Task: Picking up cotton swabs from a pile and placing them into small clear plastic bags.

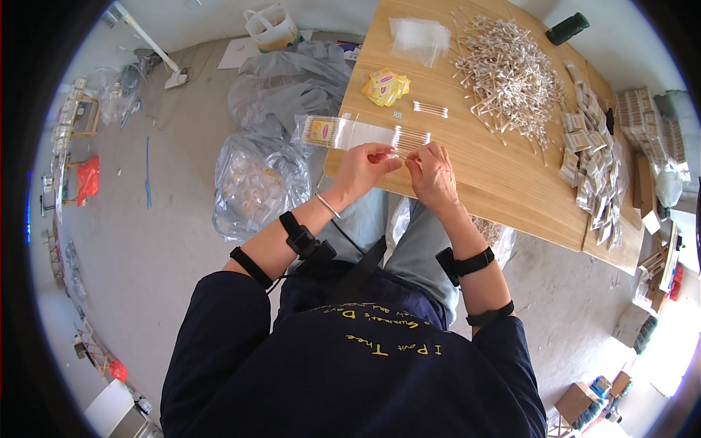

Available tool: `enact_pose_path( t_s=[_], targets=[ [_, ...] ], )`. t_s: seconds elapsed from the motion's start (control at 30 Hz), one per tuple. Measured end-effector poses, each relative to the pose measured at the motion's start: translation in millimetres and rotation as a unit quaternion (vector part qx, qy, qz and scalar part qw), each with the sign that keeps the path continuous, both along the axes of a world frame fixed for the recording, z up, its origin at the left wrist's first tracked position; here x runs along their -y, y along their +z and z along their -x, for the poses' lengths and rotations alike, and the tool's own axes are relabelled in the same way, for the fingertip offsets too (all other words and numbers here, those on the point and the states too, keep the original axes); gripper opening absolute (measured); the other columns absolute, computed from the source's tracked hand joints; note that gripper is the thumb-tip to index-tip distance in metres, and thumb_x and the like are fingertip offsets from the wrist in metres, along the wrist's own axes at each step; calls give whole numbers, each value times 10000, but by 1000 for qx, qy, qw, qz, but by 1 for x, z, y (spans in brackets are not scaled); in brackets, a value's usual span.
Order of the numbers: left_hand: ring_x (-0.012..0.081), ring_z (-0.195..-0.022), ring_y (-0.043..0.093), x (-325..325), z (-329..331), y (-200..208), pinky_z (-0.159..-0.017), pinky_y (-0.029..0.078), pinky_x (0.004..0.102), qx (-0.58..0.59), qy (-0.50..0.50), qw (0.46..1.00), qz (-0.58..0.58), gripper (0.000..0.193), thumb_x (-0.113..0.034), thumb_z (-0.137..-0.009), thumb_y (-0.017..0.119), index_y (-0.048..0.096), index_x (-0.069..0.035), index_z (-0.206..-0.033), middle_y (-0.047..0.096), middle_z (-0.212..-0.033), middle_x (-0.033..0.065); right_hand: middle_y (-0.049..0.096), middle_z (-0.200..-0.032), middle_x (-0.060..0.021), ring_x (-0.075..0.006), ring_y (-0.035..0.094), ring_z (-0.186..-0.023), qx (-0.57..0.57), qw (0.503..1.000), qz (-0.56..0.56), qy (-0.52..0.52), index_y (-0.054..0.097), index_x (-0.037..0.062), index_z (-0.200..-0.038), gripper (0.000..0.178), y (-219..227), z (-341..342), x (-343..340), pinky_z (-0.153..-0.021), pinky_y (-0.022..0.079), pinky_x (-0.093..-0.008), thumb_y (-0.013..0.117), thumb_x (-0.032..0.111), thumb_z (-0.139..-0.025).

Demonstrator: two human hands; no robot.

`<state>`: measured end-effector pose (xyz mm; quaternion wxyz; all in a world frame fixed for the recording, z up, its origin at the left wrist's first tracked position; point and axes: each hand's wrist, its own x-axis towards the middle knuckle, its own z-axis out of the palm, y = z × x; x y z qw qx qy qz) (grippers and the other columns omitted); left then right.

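Note:
My left hand and my right hand meet at the table's near edge, fingertips pinched close together. What lies between the fingertips is too small to make out. Just beyond them lies a row of cotton swabs, partly covered by my fingers. To the left, a clear packet holds swabs and a yellow card, beside a clear flat sleeve. Farther off are a short row of swabs, tiny greenish rings and a heap of yellow cards.
A large pile of loose cotton swabs covers the far right of the wooden table. Clear bags lie at the back. Filled packets are heaped along the right. Plastic sacks stand on the floor at the left.

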<state>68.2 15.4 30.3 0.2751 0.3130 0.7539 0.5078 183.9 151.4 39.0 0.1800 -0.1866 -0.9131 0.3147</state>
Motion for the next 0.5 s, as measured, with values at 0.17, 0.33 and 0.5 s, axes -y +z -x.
enact_pose_path(
  t_s=[0.17,0.33,0.5],
  targets=[
    [50,-767,574,-6,-2,10,-666,461,204,125,22,990,-62,208,-165,-899,669,683,14,-1004,670,-839,17,604,-871,-146,-344,555,-856,-10,998,58,-11,608,33,-850,60,18,-5,5,-783,448,-422,622,87,-829],
    [46,-718,549,-3,-10,25,-629,445,209,128,-26,986,-99,160,-156,-911,644,679,-1,-927,652,-794,1,632,-799,-126,-243,589,-740,14,968,248,-42,612,0,-922,96,29,-15,5,-703,470,-325,594,80,-872],
    [90,-649,532,9,-15,20,-610,441,245,140,-219,962,79,146,-164,-870,634,662,-21,-886,638,-741,24,580,-759,-11,-58,495,-720,-52,897,437,-41,612,-48,-933,163,29,-24,-2,-659,442,-230,593,112,-911]
  ],
)
